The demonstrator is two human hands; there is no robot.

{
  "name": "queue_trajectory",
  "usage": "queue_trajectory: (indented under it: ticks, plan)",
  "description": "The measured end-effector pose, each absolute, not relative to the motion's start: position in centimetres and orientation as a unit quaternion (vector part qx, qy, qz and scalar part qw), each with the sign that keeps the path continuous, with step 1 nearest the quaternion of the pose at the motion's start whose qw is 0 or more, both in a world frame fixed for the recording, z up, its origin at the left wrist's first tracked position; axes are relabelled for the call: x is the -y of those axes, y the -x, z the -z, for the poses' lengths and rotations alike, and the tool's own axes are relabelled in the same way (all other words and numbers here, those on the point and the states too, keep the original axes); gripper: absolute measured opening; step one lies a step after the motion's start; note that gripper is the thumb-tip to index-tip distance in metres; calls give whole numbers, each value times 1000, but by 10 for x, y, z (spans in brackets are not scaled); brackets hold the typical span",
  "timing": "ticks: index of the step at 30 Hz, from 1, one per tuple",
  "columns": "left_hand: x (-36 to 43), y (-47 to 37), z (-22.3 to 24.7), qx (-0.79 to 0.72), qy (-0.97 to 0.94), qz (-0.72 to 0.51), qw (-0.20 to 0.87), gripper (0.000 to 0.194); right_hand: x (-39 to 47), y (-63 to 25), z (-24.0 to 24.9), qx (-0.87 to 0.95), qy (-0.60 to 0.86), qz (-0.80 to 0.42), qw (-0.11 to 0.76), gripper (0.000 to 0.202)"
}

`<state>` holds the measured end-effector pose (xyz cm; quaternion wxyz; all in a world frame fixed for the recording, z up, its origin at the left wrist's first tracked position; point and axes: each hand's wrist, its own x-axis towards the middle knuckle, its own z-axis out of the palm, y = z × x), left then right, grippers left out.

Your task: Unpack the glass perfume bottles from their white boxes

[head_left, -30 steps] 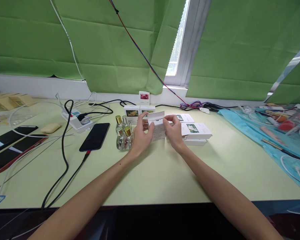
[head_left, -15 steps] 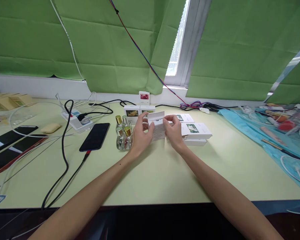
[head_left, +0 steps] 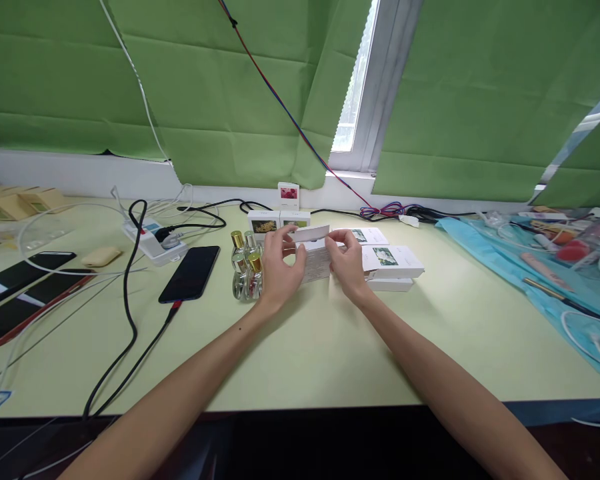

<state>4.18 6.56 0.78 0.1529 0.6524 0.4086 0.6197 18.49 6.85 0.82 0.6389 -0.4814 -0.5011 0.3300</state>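
A small white box [head_left: 316, 266] with printed text stands between my hands, its top flap raised. My left hand [head_left: 282, 265] grips its left side, thumb on the near face. At the right edge, my right hand [head_left: 347, 261] pinches the box near the flap. Several glass bottles [head_left: 247, 265] with gold and silver caps stand just left of my left hand. Right of my right hand lie white boxes with flower pictures [head_left: 394, 261], some stacked. Behind my left hand are upright picture boxes [head_left: 264, 223], and another white box [head_left: 289, 195] leans farther back.
A black phone [head_left: 190, 274] on a cable lies left, near a white power strip [head_left: 155, 243]. Farther left are dark devices [head_left: 30, 293] and yellowish boxes [head_left: 20, 202]. On the right, a blue sheet [head_left: 495, 257] holds a pen and clutter. Cables run along the back.
My left hand has shifted slightly and its fingers have curled closer over the box. The raised flap sits a little lower. My right hand has barely moved.
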Motion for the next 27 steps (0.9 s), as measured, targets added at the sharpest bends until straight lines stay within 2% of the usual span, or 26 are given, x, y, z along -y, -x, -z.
queue_trajectory:
  ticks: [11,27]
  plan:
    - [-65,-41,-9,-387,-672,-616,140,29,-68,-185,-9,500,490,-303,647,20]
    - [-70,-36,-7,-351,-681,-624,156,40,-71,-186,-6,509,475,-315,645,20]
